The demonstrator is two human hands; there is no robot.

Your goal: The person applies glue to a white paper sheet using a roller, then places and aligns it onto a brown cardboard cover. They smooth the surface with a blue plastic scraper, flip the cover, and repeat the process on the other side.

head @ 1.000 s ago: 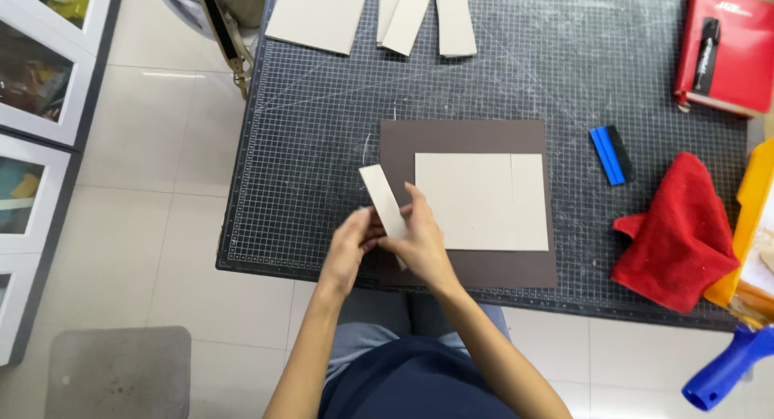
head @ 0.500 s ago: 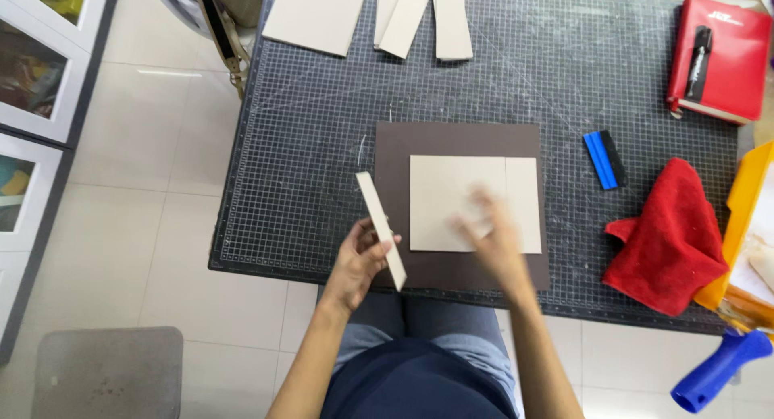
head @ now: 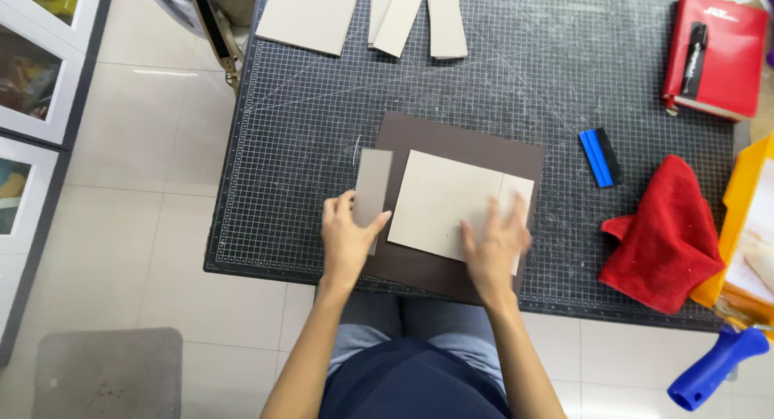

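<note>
A dark brown sheet (head: pixel 459 141) lies on the gridded cutting mat (head: pixel 306 145). On it rests a large beige board (head: pixel 439 197) with a narrow beige strip (head: pixel 524 195) at its right edge. My right hand (head: pixel 493 246) presses flat on the board and that strip, fingers spread. My left hand (head: pixel 345 238) grips the lower end of a separate narrow grey-beige strip (head: pixel 372 181), held flat at the brown sheet's left edge.
Several more beige boards (head: pixel 310 14) lie at the mat's far edge. A blue scraper (head: pixel 599 156), a red cloth (head: pixel 665 238) and a red book with a black marker (head: pixel 713 52) lie to the right. A yellow tray (head: pixel 738 209) and a blue handle (head: pixel 713 368) are at far right.
My left hand has turned the narrow strip from on edge to flat beside the big board. My right hand slid right and down across the board.
</note>
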